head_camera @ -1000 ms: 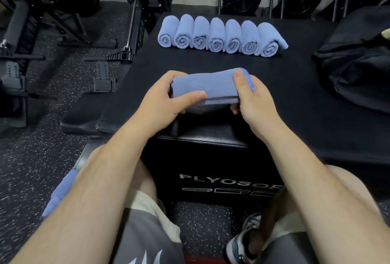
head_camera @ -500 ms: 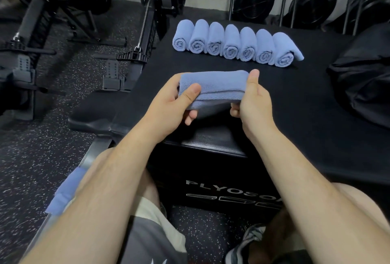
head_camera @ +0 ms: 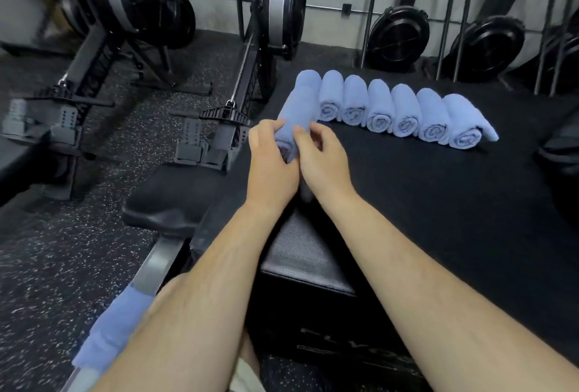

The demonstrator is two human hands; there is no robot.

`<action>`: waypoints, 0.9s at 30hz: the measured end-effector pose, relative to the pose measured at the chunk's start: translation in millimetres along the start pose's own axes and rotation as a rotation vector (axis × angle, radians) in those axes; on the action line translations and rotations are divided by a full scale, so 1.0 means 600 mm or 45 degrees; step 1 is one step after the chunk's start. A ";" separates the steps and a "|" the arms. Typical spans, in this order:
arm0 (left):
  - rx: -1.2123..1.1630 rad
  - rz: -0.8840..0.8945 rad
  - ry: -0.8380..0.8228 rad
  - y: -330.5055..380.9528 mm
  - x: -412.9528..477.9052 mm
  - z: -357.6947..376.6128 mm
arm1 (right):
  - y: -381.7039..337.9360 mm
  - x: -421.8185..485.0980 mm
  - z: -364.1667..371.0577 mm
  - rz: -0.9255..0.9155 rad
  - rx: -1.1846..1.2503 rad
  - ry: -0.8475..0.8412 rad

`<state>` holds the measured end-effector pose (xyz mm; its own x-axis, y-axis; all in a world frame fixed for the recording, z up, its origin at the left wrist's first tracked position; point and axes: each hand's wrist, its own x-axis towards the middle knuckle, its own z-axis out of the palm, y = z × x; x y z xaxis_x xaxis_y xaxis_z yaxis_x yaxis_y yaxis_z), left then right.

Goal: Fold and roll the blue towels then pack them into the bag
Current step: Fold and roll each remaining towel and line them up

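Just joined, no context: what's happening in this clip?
A person is rolling blue towels on a black plyo box. Both hands hold a rolled towel, left hand and right hand, at the left end of a row of rolled towels. Another blue towel lies by the left leg. Nothing looks packed yet.

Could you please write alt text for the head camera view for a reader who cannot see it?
Both hands, left hand and right hand, hold a rolled blue towel at the left end of a row of rolled towels on a black box.
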<state>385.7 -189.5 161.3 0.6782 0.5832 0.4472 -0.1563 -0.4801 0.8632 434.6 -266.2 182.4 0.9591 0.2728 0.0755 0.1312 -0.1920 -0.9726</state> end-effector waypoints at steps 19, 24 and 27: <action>0.109 -0.204 -0.361 -0.087 0.070 0.010 | 0.071 0.055 0.040 -0.093 -0.268 0.171; 0.098 -0.182 -0.407 -0.077 0.063 0.002 | 0.060 0.041 0.041 -0.066 -0.230 0.213; 0.117 -0.195 -0.426 -0.079 0.057 -0.009 | 0.058 0.032 0.034 -0.055 -0.278 0.230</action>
<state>412.7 -143.1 136.9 0.8882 0.4136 0.2000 0.0197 -0.4694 0.8828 452.5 -248.3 145.2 0.9781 0.1163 0.1726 0.2047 -0.3876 -0.8988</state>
